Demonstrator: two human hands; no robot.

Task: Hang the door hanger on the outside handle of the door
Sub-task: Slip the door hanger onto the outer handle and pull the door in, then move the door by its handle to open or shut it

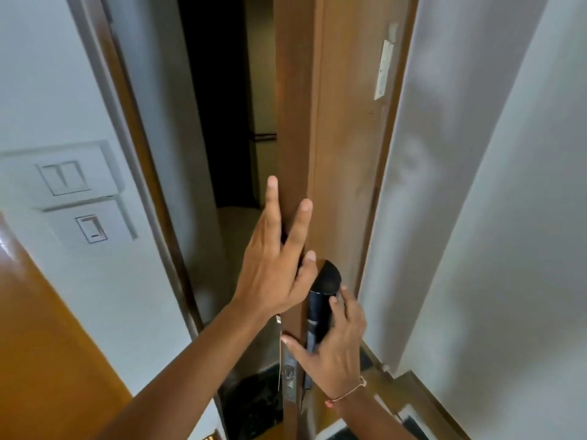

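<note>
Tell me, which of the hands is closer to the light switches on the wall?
Left. The left hand rests on the door edge, nearer the light switches. The right hand is farther off, on the black lock.

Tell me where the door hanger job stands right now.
Done: the wooden door stands ajar, its edge toward the camera. In hand: the left hand rests fingers spread against the door edge, while the right hand touches the black lock unit on the inner face. Left: no door hanger shows in either hand, and the outside handle is not in view, so hanging remains undone.
</note>
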